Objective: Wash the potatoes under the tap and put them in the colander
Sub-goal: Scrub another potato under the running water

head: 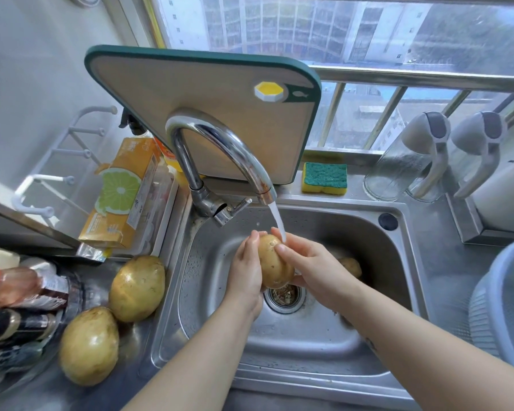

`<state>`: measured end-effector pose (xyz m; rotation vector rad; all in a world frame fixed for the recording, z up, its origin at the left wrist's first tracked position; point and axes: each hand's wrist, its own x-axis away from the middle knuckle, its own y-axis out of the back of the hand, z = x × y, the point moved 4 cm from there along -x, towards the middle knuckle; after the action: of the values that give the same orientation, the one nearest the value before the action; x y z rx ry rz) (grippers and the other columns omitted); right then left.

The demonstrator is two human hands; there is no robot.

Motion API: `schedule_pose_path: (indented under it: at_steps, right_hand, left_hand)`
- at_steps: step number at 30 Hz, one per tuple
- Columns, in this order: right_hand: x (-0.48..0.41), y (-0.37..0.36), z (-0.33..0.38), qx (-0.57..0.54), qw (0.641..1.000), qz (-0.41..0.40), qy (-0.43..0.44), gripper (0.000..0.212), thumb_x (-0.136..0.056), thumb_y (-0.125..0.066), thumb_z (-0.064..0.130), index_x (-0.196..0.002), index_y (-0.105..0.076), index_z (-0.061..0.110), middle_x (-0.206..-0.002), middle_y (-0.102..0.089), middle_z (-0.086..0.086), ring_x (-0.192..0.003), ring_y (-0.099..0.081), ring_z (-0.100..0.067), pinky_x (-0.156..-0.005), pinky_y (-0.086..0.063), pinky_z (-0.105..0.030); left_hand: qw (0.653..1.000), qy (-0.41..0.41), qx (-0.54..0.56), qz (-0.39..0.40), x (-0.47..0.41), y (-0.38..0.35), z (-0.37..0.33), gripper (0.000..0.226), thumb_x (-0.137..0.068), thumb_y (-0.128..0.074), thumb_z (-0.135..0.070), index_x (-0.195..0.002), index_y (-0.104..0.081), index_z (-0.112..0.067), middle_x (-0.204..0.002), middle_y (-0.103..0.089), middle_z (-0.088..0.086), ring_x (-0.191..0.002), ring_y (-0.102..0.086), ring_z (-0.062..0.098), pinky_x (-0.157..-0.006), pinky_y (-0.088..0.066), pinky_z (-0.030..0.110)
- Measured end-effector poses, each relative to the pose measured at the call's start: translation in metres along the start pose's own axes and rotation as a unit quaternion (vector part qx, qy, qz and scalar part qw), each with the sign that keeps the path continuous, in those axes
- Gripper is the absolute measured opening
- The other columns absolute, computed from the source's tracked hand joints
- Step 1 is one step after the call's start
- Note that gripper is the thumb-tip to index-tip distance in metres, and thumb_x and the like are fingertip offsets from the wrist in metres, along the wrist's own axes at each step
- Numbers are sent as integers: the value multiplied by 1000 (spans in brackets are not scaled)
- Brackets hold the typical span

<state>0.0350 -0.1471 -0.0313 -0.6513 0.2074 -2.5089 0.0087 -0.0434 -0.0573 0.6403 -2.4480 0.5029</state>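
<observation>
At the far left, a cluster of bottles (15, 295) is being carried by the steel tabletop (125, 390). Just right of them, two unheld potatoes are being left on it beside the sink rim: the near potato (89, 346) and the far potato (137, 287), close together, though it cannot be told whether they are touching. Behind them, a box printed with a lime slice (122, 194) is being propped against a rack, and a green-edged cutting board (208, 114) is being leaned up behind the tap (220, 155).

Water (278, 221) is being run from the tap into the sink (294, 342). Under the stream and above the drain, the held potato (272, 262) is being gripped from both sides. It is being cupped by the left hand (245, 274), whose fingers (251, 241) are being curled round its left flank. It is being clasped by the right hand (315, 268), with the thumb pressed on top and the fingers wrapped beneath.

A sink potato (352, 266) is being partly hidden behind the right hand. A sponge (324, 178) is being kept on the ledge. At the right edge, the pale blue colander (502, 307) is being cut off by the frame.
</observation>
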Motion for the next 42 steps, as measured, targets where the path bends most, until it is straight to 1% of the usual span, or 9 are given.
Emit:
schedule_pose_path:
  at_steps: [5,10,16,22,26,29,34,36,42]
  right_hand:
    - [-1,1,2,26,997,-67,5,18,-93,-59,28,-99,-76,33,-101,-74,-3,-95,-69,-21,-83,-57,-47]
    - [-5,9,-10,21,981,-191,-22,36,-97,-50,39,-88,-75,15,-96,-74,-15,-97,-69,-33,-85,-55,-56]
    - [-5,1,-24,-141,984,-102,-34,54,-87,-55,41,-131,-53,10,-133,-58,-15,-117,-58,-27,-97,-46,-42]
    - [-9,4,-21,-93,983,-143,-72,37,-85,-64,39,-112,-63,13,-118,-65,-17,-102,-64,-30,-79,-47,-39]
    - [-9,9,-25,-145,959,-205,-130,46,-93,-50,49,-116,-63,12,-113,-69,-18,-98,-67,-30,-83,-52,-40]
    - [-6,10,-27,-160,949,-230,-143,40,-97,-45,46,-112,-62,14,-112,-67,-18,-101,-66,-32,-89,-53,-45]
    - [-9,3,-17,-97,954,-271,-85,30,-98,-44,39,-90,-65,20,-105,-67,-14,-94,-64,-29,-80,-53,-42]
    - [-10,3,-14,-78,953,-284,-75,30,-98,-44,38,-87,-65,20,-106,-67,-14,-93,-65,-29,-74,-52,-39]
    - [-9,11,-22,-235,918,-267,-178,40,-93,-50,44,-118,-59,13,-114,-66,-19,-100,-66,-37,-88,-53,-50]
  left_hand:
    - [999,-30,-29,10,5,-3,-3,30,-98,-41,-42,-101,-66,-25,-108,-68,11,-101,-66,28,-89,-53,54]
    - [998,-51,-28,-2,7,-7,-3,35,-100,-40,-28,-79,-68,-29,-102,-66,5,-96,-65,26,-80,-56,47]
    - [998,-44,6,-33,3,-9,-11,35,-96,-45,-19,-70,-69,-23,-91,-67,5,-80,-64,22,-62,-54,30]
    - [997,-59,-28,40,5,-15,2,27,-94,-46,-41,-96,-70,-30,-121,-61,8,-109,-60,19,-97,-49,40]
    - [950,-134,-248,133,9,-17,15,66,-87,-44,-56,-144,-33,-24,-144,-27,-6,-138,-29,12,-116,-27,37]
    - [934,-143,-287,158,6,-11,15,84,-70,-46,-69,-142,-34,-28,-143,-34,-9,-136,-31,9,-115,-28,37]
    - [986,-98,-128,53,3,-18,1,22,-97,-46,-31,-108,-62,-20,-111,-64,3,-105,-60,19,-89,-50,34]
    - [995,-68,-67,36,2,-22,-2,26,-101,-39,-28,-95,-64,-22,-106,-66,10,-99,-63,26,-85,-52,39]
    - [906,-207,-320,185,5,-13,8,44,-100,-32,-40,-142,-33,-28,-147,-29,-9,-143,-14,11,-117,-12,27]
